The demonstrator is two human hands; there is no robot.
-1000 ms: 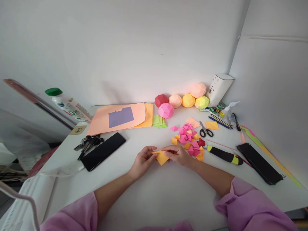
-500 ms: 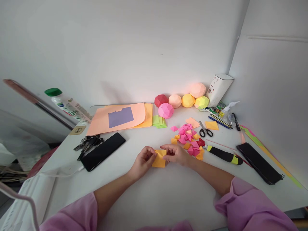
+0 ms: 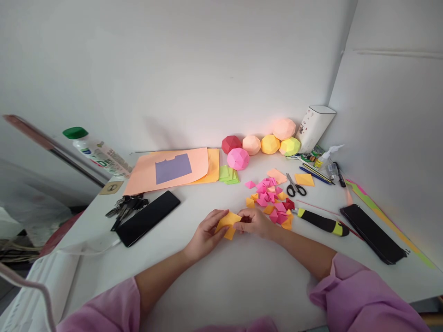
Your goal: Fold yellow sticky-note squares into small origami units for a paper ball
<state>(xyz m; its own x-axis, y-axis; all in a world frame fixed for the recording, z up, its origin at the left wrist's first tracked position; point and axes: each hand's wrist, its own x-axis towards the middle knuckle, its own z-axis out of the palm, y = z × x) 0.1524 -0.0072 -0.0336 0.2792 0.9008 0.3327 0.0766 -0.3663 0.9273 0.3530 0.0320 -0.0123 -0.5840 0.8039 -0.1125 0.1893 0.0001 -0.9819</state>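
An orange-yellow square of paper (image 3: 229,223) is held between both hands over the white table, turned so that one corner points down. My left hand (image 3: 206,234) is closed on its left side, thumb in front. On the right side my right hand (image 3: 255,223) pinches the paper between thumb and fingers. Just beyond my right hand lies a pile of small folded pieces (image 3: 265,196), mostly pink, with some orange and red. Black-handled scissors (image 3: 295,186) rest beside the pile, near a flat orange paper (image 3: 304,180).
Faceted paper balls (image 3: 238,158) stand along the wall. Large peach sheets (image 3: 145,173) and green notes (image 3: 229,174) lie at the back. A black phone (image 3: 148,218) and keys (image 3: 126,205) are on the left; a cutter (image 3: 322,223) and black case (image 3: 372,234) are on the right.
The orange-yellow paper has turned from upright to a tilted, corner-down position. The fingers of my left hand have shifted along its left side.
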